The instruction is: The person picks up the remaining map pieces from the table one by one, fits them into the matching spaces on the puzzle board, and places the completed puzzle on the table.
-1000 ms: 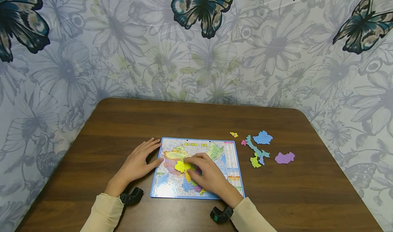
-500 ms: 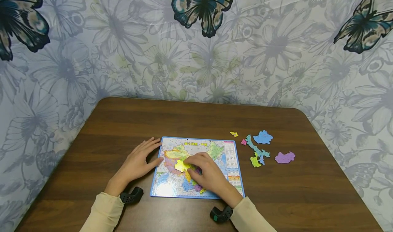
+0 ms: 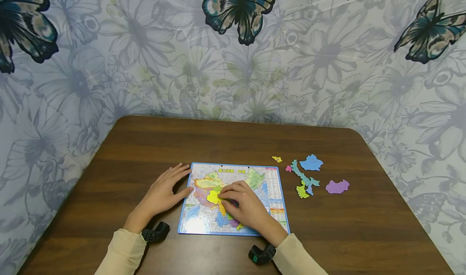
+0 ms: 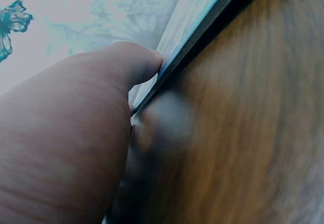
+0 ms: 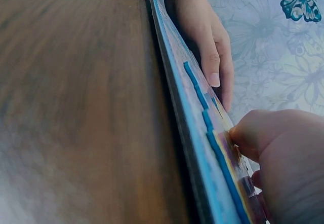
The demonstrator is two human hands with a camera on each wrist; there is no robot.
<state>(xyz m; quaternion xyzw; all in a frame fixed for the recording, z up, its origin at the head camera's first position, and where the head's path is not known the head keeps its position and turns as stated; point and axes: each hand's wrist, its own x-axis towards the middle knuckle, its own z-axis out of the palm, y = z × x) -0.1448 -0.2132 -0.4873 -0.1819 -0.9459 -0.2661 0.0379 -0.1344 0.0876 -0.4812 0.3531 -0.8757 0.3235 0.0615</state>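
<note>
- Head view: getting the yellow piece (image 3: 213,197) settled well, I judged, asked for light fingertip pressure and its outline lined up with its neighbours.
- My right hand (image 3: 244,202) had its fingers bent, tips at the piece's right edge; I couldn't tell whether I pinched or merely pressed it.
- The piece lay on the map board (image 3: 193,224), between my hands and just left of the right one.
- My left hand (image 3: 165,194) was spread, nearly straight and empty, at the board's left edge: a useful brace against sliding.
- Left wrist view: my thumb met the board's edge.
- Right wrist view: my thumb tip met the raised pieces; which one, I couldn't tell.
</note>
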